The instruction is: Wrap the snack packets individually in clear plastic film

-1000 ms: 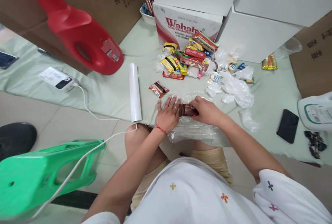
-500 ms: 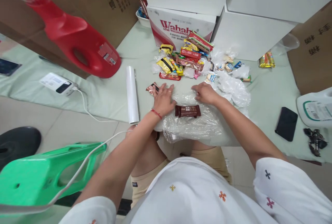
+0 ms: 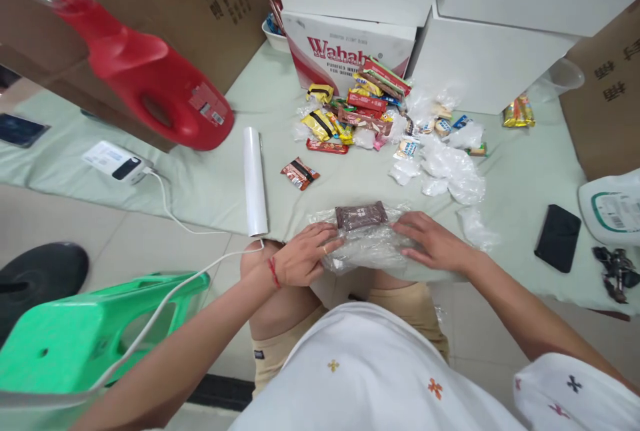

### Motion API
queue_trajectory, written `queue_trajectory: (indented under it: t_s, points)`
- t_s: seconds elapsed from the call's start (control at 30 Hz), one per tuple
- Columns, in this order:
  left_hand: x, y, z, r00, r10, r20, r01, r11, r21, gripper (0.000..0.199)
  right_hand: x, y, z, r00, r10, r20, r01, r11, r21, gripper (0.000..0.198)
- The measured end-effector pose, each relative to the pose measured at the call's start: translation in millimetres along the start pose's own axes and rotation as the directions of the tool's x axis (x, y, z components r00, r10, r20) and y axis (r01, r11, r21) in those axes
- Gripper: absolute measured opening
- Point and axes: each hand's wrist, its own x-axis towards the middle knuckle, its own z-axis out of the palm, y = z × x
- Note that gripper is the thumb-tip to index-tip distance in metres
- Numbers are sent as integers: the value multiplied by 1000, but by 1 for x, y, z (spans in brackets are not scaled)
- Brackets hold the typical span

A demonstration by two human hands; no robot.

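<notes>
A dark brown snack packet (image 3: 361, 216) with pale lettering lies near the table's front edge, now under clear plastic film (image 3: 367, 251) bunched around it. My left hand (image 3: 307, 254), with a ring and a red bracelet, lies on the film's left side, its fingers stretched toward the packet. At the right end, my right hand (image 3: 435, 241) rests on the film with fingers spread. Beyond the left hand lies a reddish-brown packet (image 3: 300, 173) with a black band. A white roll (image 3: 255, 182) stands further left.
A snack pile (image 3: 355, 111) lies against the Wahaha carton (image 3: 345, 51). Crumpled clear plastic (image 3: 457, 171) is right of it. A red jug (image 3: 165, 84) stands at left; a black phone (image 3: 558, 238) lies at right. A white cable (image 3: 170, 201) hangs over the edge.
The film's far part has been brought toward me and over the brown packet. Both hands have moved nearer my body, uncovering the reddish-brown packet.
</notes>
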Motion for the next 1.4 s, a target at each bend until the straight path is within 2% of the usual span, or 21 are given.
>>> queue_trajectory:
  t_s: [0.07, 0.1, 0.23, 0.3, 0.4, 0.5, 0.57, 0.67, 0.73, 0.8, 0.83, 0.87, 0.9, 0.97, 1.07, 1.13, 1.2, 1.23, 1.3, 1.37, 1.4]
  points:
    - [-9, -1, 9, 999, 34, -31, -34, 999, 4, 61, -17, -7, 10, 999, 21, -50, -22, 1000, -5, 64]
    - [-12, -2, 12, 998, 54, -42, -53, 998, 25, 59, -23, -10, 15, 998, 23, -61, -24, 1000, -17, 60]
    - [-13, -3, 27, 995, 75, -69, -66, 989, 129, 50, -23, -22, 25, 994, 22, -110, -13, 997, 79, 20]
    - [-8, -1, 32, 995, 37, -97, -23, 989, 143, 38, -11, -23, 16, 984, 81, -156, -49, 979, 198, 21]
    - [-2, 5, 36, 986, -43, -163, 58, 994, 90, 21, 16, -16, -5, 952, 247, -183, -169, 918, 358, 31]
    - [5, 11, 36, 945, -180, -275, 160, 983, -94, 26, 48, 0, -16, 896, 410, -172, -302, 844, 443, 39]
    - [10, 13, 35, 865, -357, -352, 267, 922, -279, 34, 68, 14, -14, 860, 486, -155, -378, 812, 444, 39]
    - [22, 13, 32, 656, -637, -405, 473, 765, -437, 41, 92, 30, -6, 842, 527, -116, -482, 831, 277, 29]
    - [31, 12, 30, 488, -729, -480, 628, 675, -387, 35, 99, 33, -4, 837, 537, -105, -532, 843, 73, 19]
    - [41, 11, 29, 342, -751, -564, 764, 572, -299, 24, 99, 26, -6, 838, 525, -146, -541, 834, -109, 17]
    - [45, 10, 29, 296, -755, -585, 810, 523, -264, 27, 98, 18, -8, 836, 515, -192, -545, 822, -168, 19]
    - [48, 10, 28, 274, -758, -592, 841, 487, -236, 34, 96, 8, -10, 830, 500, -247, -548, 812, -200, 22]
    - [51, 11, 27, 273, -759, -592, 858, 471, -208, 39, 95, -4, -11, 827, 481, -291, -545, 813, -204, 26]
    - [53, 13, 25, 321, -739, -592, 860, 490, -146, 33, 95, -28, -10, 844, 445, -299, -502, 852, -148, 34]
    - [49, 15, 14, 399, -718, -570, 839, 537, -88, 11, 104, -56, 4, 902, 418, -109, -425, 903, -59, 40]
    - [47, 14, 3, 428, -766, -479, 826, 547, -136, 7, 114, -62, 16, 885, 466, -6, -465, 883, -64, 43]
    - [50, 13, -9, 428, -836, -344, 793, 530, -301, 7, 123, -60, 24, 858, 513, 26, -510, 857, -72, 42]
    - [54, 14, -14, 419, -866, -272, 749, 499, -435, 9, 127, -57, 27, 855, 518, 28, -515, 855, -61, 41]
    - [68, 16, -19, 411, -905, -113, 580, 355, -733, 14, 131, -51, 29, 863, 504, 28, -504, 864, -16, 39]
    - [85, 21, -17, 446, -895, 24, 398, 175, -900, 16, 129, -42, 29, 886, 463, 21, -463, 883, 81, 46]
    - [93, 24, -13, 462, -885, 61, 351, 119, -929, 18, 125, -38, 27, 902, 431, 11, -428, 891, 154, 53]
